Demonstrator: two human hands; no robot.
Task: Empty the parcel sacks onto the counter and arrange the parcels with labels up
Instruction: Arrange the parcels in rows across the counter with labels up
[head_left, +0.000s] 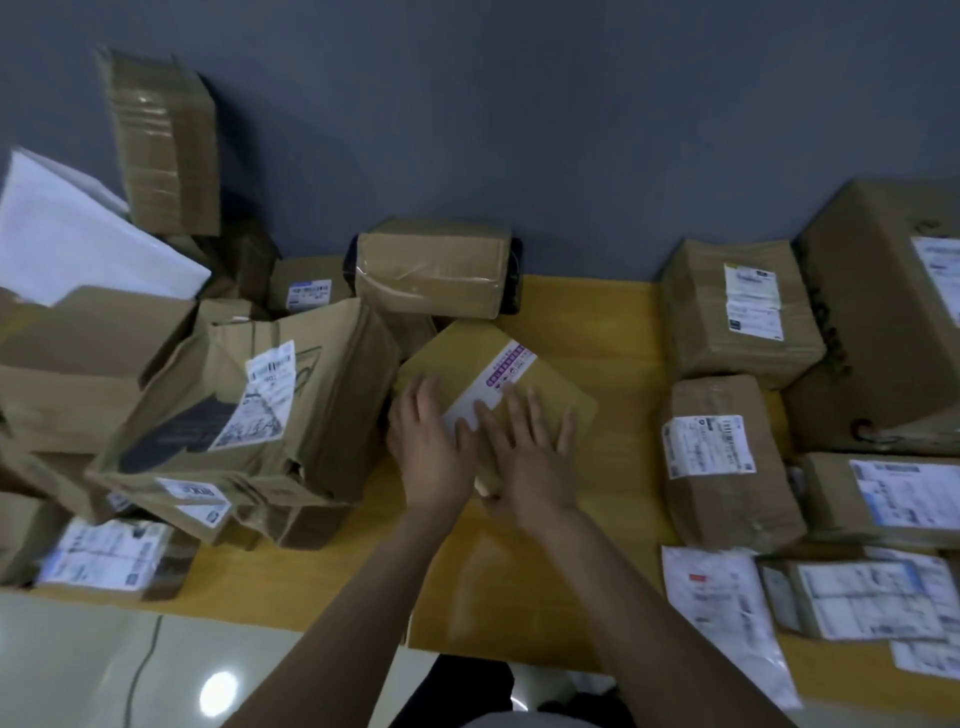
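Both hands flat on one parcel, fingers straight and spread, nothing gripped.
- left hand (431, 457) presses the near-left part of the flat brown parcel (563, 397); right hand (527, 454) lies just beside it on the near-right part, fingertips over the label.
- that parcel sits mid-surface, rotated diagonal to the edge, its white label with purple strip (511, 364) facing up.
- surface (597, 322) is yellow wood against a grey-blue wall (519, 104).

Left side is an unsorted heap:
- big crushed box (311, 415) tilted, label on its top face, touching the flat parcel's left edge.
- smaller boxes under and behind it, some labels showing.
- tall taped box (166, 145) standing on end at the back.
- white sheet-like item (78, 244) on top of the heap, can't tell what it is.
- taped box (431, 270) directly behind the flat parcel, no label visible on it.

Right side is laid out labels up:
- two medium boxes (737, 306) and (727, 462), one behind the other.
- large box (862, 322) at the far right.
- white poly mailer (722, 608) at the near edge.
- more labelled boxes beside it; print too blurred to read.
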